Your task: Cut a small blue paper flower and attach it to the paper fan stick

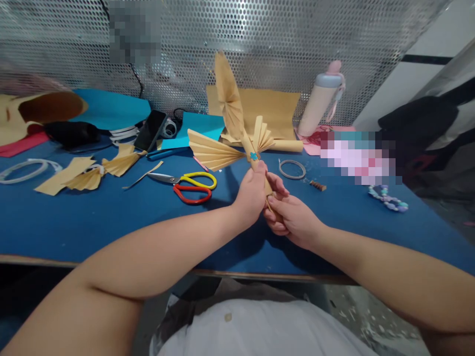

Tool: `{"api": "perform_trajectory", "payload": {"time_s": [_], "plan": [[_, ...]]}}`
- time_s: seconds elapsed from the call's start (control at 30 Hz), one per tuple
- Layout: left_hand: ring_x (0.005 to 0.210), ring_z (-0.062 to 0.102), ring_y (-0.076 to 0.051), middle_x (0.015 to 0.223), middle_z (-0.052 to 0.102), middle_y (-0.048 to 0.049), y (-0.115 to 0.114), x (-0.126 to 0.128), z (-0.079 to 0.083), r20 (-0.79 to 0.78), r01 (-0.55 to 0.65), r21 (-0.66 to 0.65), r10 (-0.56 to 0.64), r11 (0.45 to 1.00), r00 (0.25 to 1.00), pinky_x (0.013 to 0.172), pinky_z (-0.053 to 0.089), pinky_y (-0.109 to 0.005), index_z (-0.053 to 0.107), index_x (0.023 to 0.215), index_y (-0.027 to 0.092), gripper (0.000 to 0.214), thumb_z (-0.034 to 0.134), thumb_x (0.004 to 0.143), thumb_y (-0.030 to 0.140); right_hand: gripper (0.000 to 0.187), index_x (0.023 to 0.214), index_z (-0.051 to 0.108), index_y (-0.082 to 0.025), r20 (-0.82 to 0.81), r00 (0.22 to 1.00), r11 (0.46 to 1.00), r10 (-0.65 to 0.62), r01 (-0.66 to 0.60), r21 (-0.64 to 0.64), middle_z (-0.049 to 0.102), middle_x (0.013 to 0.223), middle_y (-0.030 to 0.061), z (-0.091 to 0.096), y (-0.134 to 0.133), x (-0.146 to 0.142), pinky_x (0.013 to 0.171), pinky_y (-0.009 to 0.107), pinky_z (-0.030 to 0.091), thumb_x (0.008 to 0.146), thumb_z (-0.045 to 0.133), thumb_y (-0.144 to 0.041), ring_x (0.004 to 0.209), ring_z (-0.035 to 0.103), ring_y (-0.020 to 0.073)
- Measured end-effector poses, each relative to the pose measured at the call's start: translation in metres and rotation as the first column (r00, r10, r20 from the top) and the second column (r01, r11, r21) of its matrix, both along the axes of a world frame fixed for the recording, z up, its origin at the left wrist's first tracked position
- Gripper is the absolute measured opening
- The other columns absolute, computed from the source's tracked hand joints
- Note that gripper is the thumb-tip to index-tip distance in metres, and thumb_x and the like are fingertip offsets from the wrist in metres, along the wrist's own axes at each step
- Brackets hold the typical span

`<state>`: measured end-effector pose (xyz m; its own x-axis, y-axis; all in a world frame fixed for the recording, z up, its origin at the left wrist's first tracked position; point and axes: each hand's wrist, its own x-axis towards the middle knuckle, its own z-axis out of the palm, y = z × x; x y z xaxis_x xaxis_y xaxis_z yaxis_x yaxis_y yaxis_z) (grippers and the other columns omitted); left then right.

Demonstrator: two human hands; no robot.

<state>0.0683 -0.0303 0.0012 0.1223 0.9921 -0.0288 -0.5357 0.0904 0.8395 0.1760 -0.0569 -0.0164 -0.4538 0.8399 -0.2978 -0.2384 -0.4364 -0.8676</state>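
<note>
A tan paper craft point(247, 141) with a rolled stem, pleated fans at its sides and a tall leaf-like fan on top is held upright over the table. A small blue flower shape sits on its stem. My left hand point(253, 193) is closed around the lower stem, thumb on the front. Lower down, my right hand point(293, 217) pinches the bottom end of the stem between thumb and fingers. Left of the hands lie scissors point(178, 182) with one yellow and one red handle loop, blades slightly apart.
Pleated tan paper pieces point(87, 175) and a coiled clear tube point(29, 170) lie left. Behind are blue paper sheets point(202, 127), a phone point(151, 129) and a tan sheet point(274, 111). A bottle point(321, 104), a grey wire coil point(292, 169) and a beaded string point(388, 199) are on the right.
</note>
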Motion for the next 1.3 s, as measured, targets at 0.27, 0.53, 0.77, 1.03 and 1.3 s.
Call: {"api": "perform_trajectory", "payload": {"time_s": [0.27,0.53,0.77,1.03,1.3], "plan": [[0.067,0.071,-0.019,0.079,0.074,-0.0079,0.020,-0.022,0.004,-0.090,0.307,0.022,-0.304,0.952,0.949,0.054,0.051,-0.024,0.060,0.093,0.017,0.031,0.059,0.094,0.048,0.028,0.092,0.057,-0.018,0.048,0.998,0.995,-0.052,0.047,0.091,0.065,0.073,-0.0014,-0.001,0.008,-0.001,0.054,0.026,0.054,0.077,0.074,-0.034,0.057,0.064,0.0120],[0.079,0.071,-0.020,0.086,0.075,-0.0084,0.035,-0.026,-0.007,-0.048,0.290,-0.036,-0.292,0.956,0.955,0.071,0.054,-0.030,0.060,0.108,0.016,0.022,0.047,0.097,0.030,0.016,0.090,0.055,-0.018,0.117,0.983,0.980,-0.139,0.120,0.159,0.065,0.074,-0.0026,-0.003,0.011,0.002,0.052,0.024,0.055,0.084,0.067,-0.027,0.053,0.063,0.0098],[0.073,0.070,-0.019,0.081,0.073,-0.0078,0.039,-0.026,-0.006,0.000,0.206,-0.119,-0.208,0.971,0.978,0.063,0.050,-0.028,0.064,0.090,0.016,0.024,0.046,0.096,0.032,0.019,0.102,0.056,-0.019,0.095,0.988,0.982,-0.125,0.110,0.151,0.064,0.075,-0.0032,-0.002,0.010,0.002,0.053,0.024,0.056,0.087,0.065,-0.027,0.055,0.063,0.0100],[0.071,0.069,-0.017,0.081,0.072,-0.0053,0.039,-0.027,-0.003,0.070,0.080,-0.081,-0.075,0.994,0.995,0.062,0.052,-0.027,0.065,0.087,0.017,0.030,0.046,0.096,0.038,0.027,0.102,0.057,-0.019,0.036,0.997,0.991,-0.070,0.066,0.113,0.064,0.073,-0.0023,0.000,0.008,0.000,0.054,0.026,0.055,0.082,0.071,-0.030,0.056,0.062,0.0108],[0.060,0.064,-0.010,0.067,0.068,-0.0001,0.035,-0.024,-0.001,0.077,-0.028,-0.058,0.033,0.998,0.997,0.063,0.051,-0.021,0.065,0.080,0.016,0.021,0.061,0.092,0.032,0.027,0.094,0.066,-0.020,0.070,0.974,0.969,-0.215,0.204,0.138,0.067,0.085,0.0028,0.007,0.026,0.016,0.063,0.025,0.053,0.085,0.071,-0.044,0.074,0.064,0.0138]]}}
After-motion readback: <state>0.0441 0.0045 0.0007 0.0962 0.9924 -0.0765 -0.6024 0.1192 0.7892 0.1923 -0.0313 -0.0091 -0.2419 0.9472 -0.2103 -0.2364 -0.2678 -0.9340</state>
